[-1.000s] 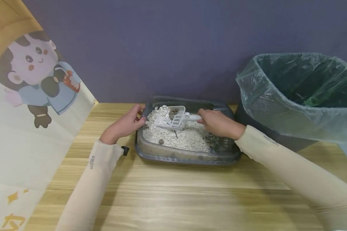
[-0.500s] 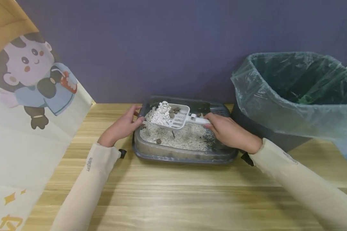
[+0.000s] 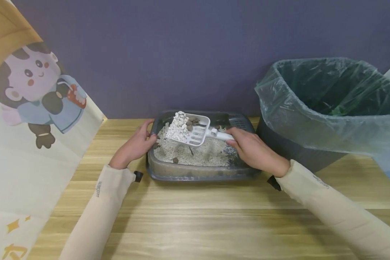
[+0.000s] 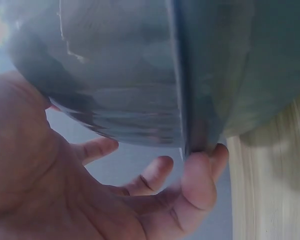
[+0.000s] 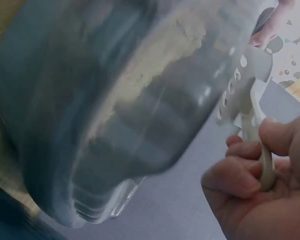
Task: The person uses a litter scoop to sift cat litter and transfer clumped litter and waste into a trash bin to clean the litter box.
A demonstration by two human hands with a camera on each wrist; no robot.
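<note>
My right hand (image 3: 255, 150) grips the handle of a white slotted litter scoop (image 3: 219, 134), its fingers curled round it in the right wrist view. The scoop is held above the litter box, carrying a heap of white litter (image 3: 179, 126) and several brown clumps (image 3: 192, 122). Below lies a grey translucent litter box (image 3: 195, 173) with pale litter (image 3: 211, 155) in it. At the box's left end, my left hand (image 3: 133, 146) pinches the rim (image 4: 177, 65) between thumb and finger in the left wrist view.
Right of the box stands a dark trash bin (image 3: 286, 148) lined with a green translucent bag (image 3: 279, 112). A purple wall (image 3: 182, 54) rises behind. A brown clump (image 3: 175, 160) lies in the box's litter near the front. Box and bin stand on a wooden tabletop (image 3: 195, 216).
The scoop has come up out of the litter with its heap, and the right hand drew slightly right, then settled. Some of the heap has thinned. The left hand stays at the rim.
</note>
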